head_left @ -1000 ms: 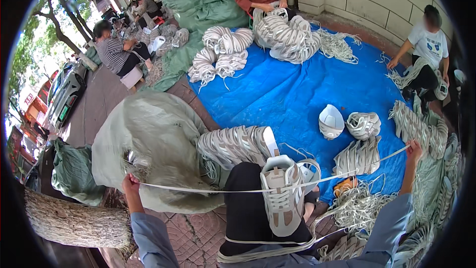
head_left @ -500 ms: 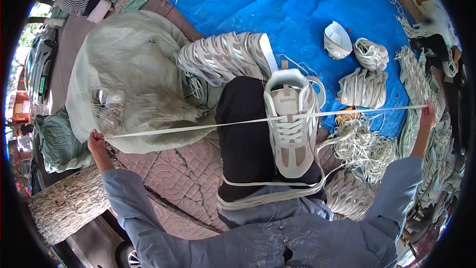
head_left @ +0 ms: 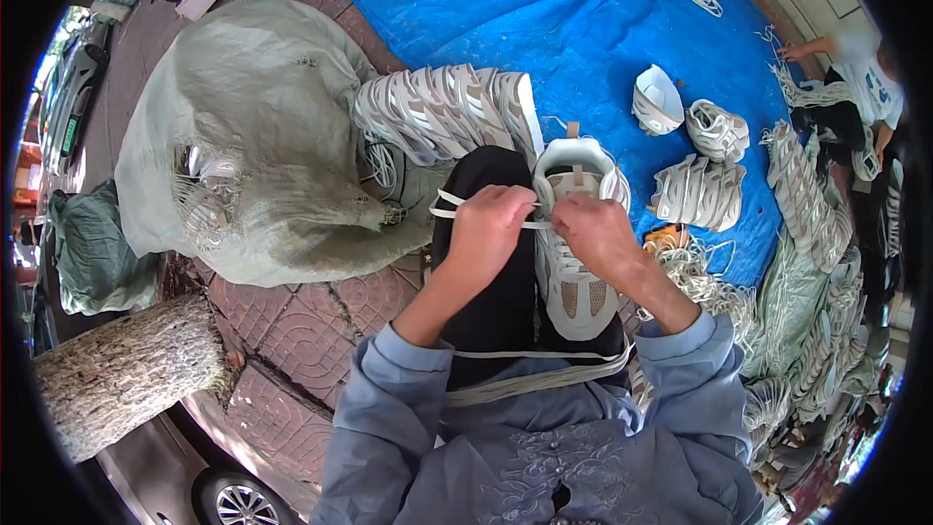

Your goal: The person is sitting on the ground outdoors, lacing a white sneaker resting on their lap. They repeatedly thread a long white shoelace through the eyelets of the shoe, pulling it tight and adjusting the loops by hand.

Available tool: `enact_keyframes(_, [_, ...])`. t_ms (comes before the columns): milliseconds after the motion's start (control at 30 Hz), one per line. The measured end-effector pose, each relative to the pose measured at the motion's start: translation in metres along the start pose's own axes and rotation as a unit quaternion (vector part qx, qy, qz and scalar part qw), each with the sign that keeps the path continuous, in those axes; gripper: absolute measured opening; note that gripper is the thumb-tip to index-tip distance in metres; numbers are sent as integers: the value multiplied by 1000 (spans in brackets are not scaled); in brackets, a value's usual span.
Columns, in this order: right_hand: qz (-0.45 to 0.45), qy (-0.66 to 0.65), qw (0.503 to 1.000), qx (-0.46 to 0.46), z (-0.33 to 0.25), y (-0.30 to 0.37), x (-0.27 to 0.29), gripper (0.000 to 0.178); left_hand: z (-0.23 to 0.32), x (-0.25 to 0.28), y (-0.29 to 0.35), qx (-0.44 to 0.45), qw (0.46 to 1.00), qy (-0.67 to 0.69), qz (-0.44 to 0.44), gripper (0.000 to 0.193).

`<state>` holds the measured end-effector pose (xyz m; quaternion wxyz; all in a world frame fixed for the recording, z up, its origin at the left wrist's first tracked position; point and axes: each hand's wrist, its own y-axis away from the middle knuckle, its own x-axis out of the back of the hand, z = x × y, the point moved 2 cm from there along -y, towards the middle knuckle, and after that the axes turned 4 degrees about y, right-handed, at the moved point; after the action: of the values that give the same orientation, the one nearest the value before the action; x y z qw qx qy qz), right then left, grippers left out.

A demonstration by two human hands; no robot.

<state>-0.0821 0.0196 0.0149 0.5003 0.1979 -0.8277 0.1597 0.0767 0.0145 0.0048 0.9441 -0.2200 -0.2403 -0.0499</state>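
A beige and white sneaker upper [head_left: 583, 311] lies across my right thigh, toe toward me, its front partly laced. A flat white shoelace [head_left: 448, 198] loops out to the left of my left hand [head_left: 489, 230], which is closed in a pinch on it. My right hand [head_left: 604, 236] is closed over the upper's eyelets, with the lace running between the two hands. Its fingertips are partly hidden, and it hides the top rows of lacing. A bundle of long white laces [head_left: 544, 384] stretches across my lap.
Nested shoe uppers [head_left: 437, 112] lean beside a big pale sack [head_left: 262, 136] at left. On the blue tarp [head_left: 554, 29] sit more uppers [head_left: 698, 192]. Tangled laces [head_left: 714, 297] lie at my right. A tree trunk [head_left: 126, 369] stands lower left; another person [head_left: 860, 87] works far right.
Both hands have come inward from wide apart, where they held the lace stretched across, to meet over the shoe upper. The lace is now slack and looped at left.
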Motion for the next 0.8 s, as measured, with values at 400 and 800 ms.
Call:
enact_keyframes(400, [-110,-414,868,-252,12,10,0,5,6,-32,33,40,994,-97,-17,7])
enact_keyframes(800, [-78,-404,878,-245,3,24,0,7,12,-39,46,-92,978,-187,-21,23])
